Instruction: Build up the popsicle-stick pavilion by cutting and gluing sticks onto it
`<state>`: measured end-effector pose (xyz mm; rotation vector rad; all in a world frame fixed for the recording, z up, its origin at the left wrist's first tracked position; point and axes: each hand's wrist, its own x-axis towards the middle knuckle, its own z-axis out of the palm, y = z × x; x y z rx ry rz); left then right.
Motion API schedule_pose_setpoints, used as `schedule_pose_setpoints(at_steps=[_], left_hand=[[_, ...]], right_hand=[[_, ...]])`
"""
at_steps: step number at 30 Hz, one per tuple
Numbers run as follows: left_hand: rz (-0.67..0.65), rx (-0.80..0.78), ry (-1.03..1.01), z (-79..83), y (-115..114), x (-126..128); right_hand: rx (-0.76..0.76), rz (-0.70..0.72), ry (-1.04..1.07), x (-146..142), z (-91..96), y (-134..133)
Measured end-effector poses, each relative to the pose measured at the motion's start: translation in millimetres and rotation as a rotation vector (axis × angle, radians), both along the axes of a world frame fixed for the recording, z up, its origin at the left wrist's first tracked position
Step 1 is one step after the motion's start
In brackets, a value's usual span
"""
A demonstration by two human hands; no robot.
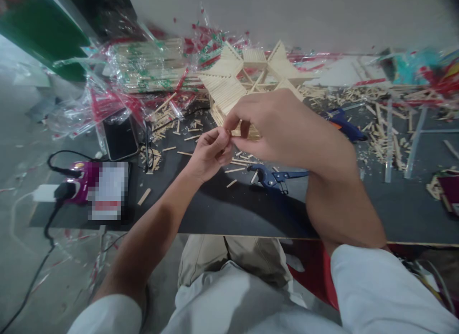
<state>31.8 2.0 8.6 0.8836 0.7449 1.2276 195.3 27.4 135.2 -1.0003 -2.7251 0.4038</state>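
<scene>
My left hand (pixel 211 153) and my right hand (pixel 267 126) meet over the middle of the dark table, fingertips pinched together. Whatever sits between them is too small to make out. Just behind my hands stands a star-shaped structure (pixel 224 87) built of pale wooden sticks, partly hidden by my right hand. Below my right hand lies a blue pair of cutters (pixel 270 177), its jaws toward the left. Short cut stick pieces (pixel 234 170) are scattered under and around both hands.
At the left are a phone (pixel 120 135), a purple power adapter (pixel 81 183) with cables, and a blurred-out screen (pixel 109 190). Plastic-wrapped stick bundles (pixel 147 63) lie behind. A blue glue gun (pixel 346 125), clear glue sticks (pixel 389 142) and stick scraps (pixel 380 128) lie right.
</scene>
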Motion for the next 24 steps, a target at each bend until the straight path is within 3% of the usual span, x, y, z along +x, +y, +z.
schedule_pose_setpoints(at_steps=[6,14,20,24], left_hand=[[0.099,-0.115,0.021,-0.2,6,1],[0.136,-0.005,0.097,-8.4,4,0],[0.189,0.044,0.134,-15.1,4,3],[0.175,0.039,0.144,-14.7,4,3]], right_hand=[[0.060,-0.115,0.023,8,4.1,6],[0.096,-0.138,0.073,21,-1.0,19],[0.089,-0.233,0.118,18,-5.3,23],[0.056,-0.215,0.145,14,-8.6,23]])
